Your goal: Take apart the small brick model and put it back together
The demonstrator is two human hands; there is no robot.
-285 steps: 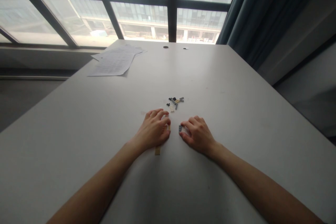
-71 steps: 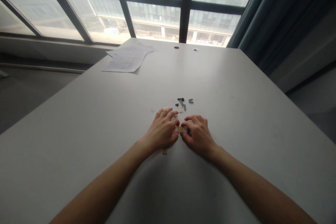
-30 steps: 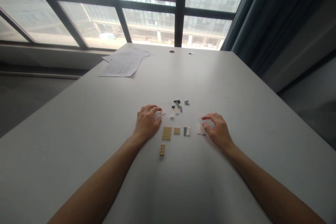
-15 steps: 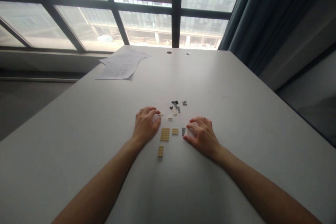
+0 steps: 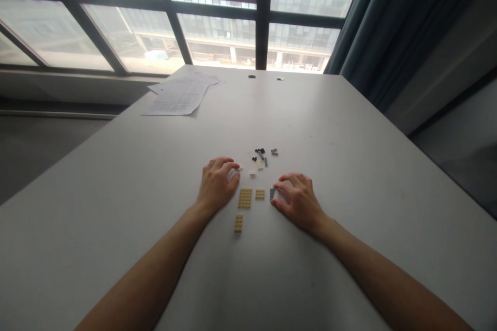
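My left hand (image 5: 218,182) rests on the table with curved fingers, thumb apart from the index finger. Its fingertips are at a small white brick (image 5: 240,167), partly hidden by them. My right hand (image 5: 298,195) lies palm down, thumb and index finger apart at the right end of a grey studded plate (image 5: 272,194); whether they touch it I cannot tell. Between the hands are a large tan plate (image 5: 245,198) and a smaller tan plate (image 5: 260,194). A narrow tan brick (image 5: 238,223) lies nearer to me. A little white brick (image 5: 252,173) sits farther back.
Beyond the hands lie several black pieces (image 5: 260,151), grey pieces (image 5: 274,152) and a white studded piece (image 5: 259,165). Printed papers (image 5: 176,98) spread over the far left of the white table (image 5: 341,279). Windows stand behind it, with a dark curtain (image 5: 368,26) at right.
The view has shifted very slightly. My right index finger has moved a little left, closer to the grey plate. My left hand and the bricks look unchanged.
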